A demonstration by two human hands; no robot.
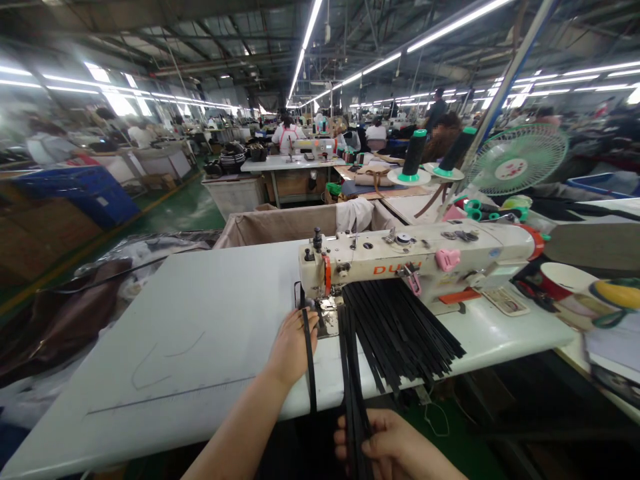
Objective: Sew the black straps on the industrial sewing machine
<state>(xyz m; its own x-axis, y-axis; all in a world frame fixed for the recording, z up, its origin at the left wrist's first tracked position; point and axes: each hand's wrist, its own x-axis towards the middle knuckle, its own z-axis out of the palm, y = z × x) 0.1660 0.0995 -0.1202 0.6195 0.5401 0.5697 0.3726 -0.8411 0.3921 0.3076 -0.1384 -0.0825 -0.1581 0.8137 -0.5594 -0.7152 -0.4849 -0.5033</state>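
Observation:
A white sewing machine (370,257) stands on the pale worktable (210,300). Just left of its needle and presser foot, my left hand (297,337) has its fingers drawn together on a narrow black strap (310,380); the strap crosses the hand and drops over the table's front edge. The fingertips are partly hidden. Below that edge, my right hand (383,440) grips several long black straps (353,373) between thumb and fingers, their upper ends lying by the needle plate. A fanned pile of black straps (405,330) rests under the machine's arm.
Behind the machine is a fabric-lined bin (285,227). Two black thread cones (415,153) and a green fan (517,160) stand back right. A cup (565,283) sits at the right. Plastic-wrapped material (90,300) lies left of the table. Other people work farther back.

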